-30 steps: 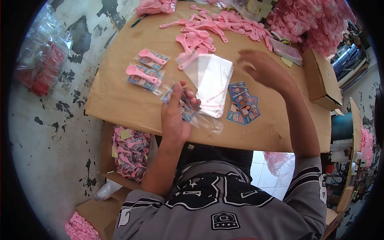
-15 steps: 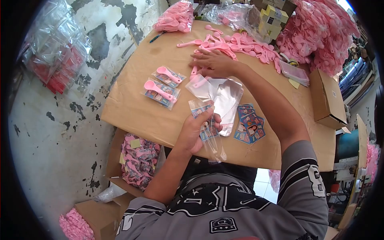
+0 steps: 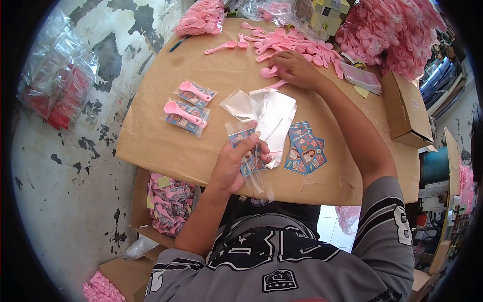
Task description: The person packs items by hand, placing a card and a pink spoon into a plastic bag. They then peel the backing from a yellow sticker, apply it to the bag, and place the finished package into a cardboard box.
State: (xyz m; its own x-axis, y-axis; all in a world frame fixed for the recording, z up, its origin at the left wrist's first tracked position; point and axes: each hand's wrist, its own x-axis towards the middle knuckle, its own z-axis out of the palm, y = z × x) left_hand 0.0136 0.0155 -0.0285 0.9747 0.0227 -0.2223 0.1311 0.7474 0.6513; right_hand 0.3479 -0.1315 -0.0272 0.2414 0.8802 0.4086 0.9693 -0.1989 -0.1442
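Observation:
My left hand [image 3: 240, 160] is closed around a clear plastic bag [image 3: 260, 190] with a blue printed card [image 3: 241, 136] inside, held over the table's near edge. My right hand [image 3: 297, 69] reaches to the near side of a heap of pink measuring spoons [image 3: 302, 44]. Its fingers curl down on a pink measuring spoon [image 3: 268, 72]; the fingertips are partly hidden. Between the hands lies a stack of clear plastic bags [image 3: 276, 118]. Loose printed cards [image 3: 308, 151] are fanned out to its right. To the left, two pink spoons [image 3: 183, 111] rest on bagged cards.
A brown-covered table [image 3: 352, 166] carries a cardboard box [image 3: 406, 108] at right and large bags of pink spoons [image 3: 397, 35] behind. A pen [image 3: 179, 43] lies far left. Below the table's left edge, a carton holds packed spoons [image 3: 171, 201]. Clear bags [image 3: 58, 65] hang on the wall.
My right hand has gone from lying spread over the spoons to curled fingers at one spoon, shifting some spoons. My left hand still holds the bagged card. The whole view has shifted slightly.

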